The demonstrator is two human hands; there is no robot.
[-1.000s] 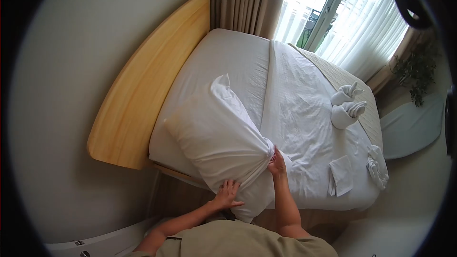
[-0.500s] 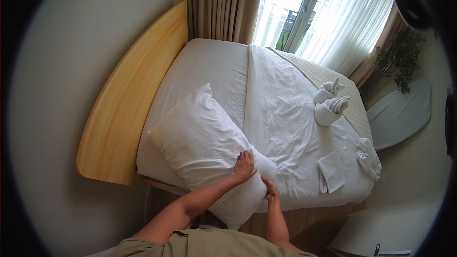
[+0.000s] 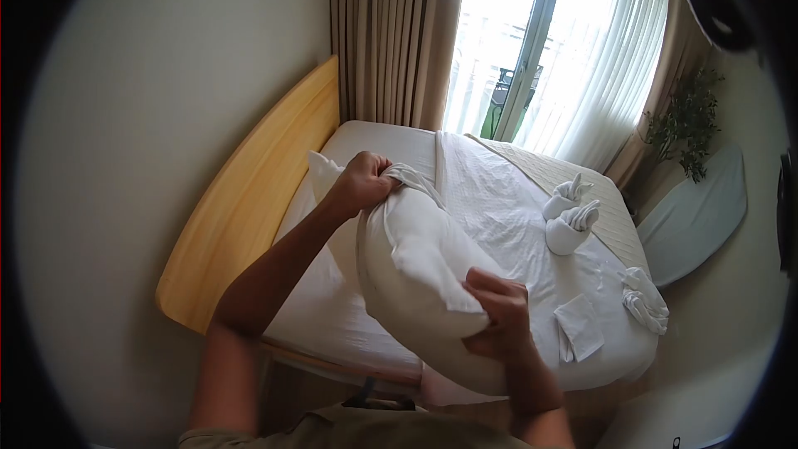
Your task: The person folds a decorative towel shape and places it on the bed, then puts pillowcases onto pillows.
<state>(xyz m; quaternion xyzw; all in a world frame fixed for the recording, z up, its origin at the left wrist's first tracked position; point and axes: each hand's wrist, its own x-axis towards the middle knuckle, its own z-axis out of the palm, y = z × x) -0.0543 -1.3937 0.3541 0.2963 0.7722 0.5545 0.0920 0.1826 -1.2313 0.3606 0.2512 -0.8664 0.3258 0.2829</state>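
Observation:
A white pillow [image 3: 424, 241] is lifted above the near side of the bed, partly covered by a white pillowcase [image 3: 332, 168]. My left hand [image 3: 366, 181] is closed in a fist on the bunched edge of the pillowcase at the top. Lower on the right, my right hand [image 3: 500, 312] pinches a white corner at the pillow's end; whether that corner is pillow or case I cannot tell. Beneath them lies the white bed sheet [image 3: 332, 345].
A wooden headboard [image 3: 258, 175] rises at the left. Towels folded into animal-like shapes [image 3: 567, 234], a folded white cloth [image 3: 579, 328] and a twisted towel [image 3: 644, 301] lie on the bed. Beyond are a brown curtain [image 3: 399, 41] and an ironing board [image 3: 698, 216].
The pillow has been raised off the bed towards me. My left hand has moved up and closed on the case's edge; my right hand has gone up and gripped the end corner.

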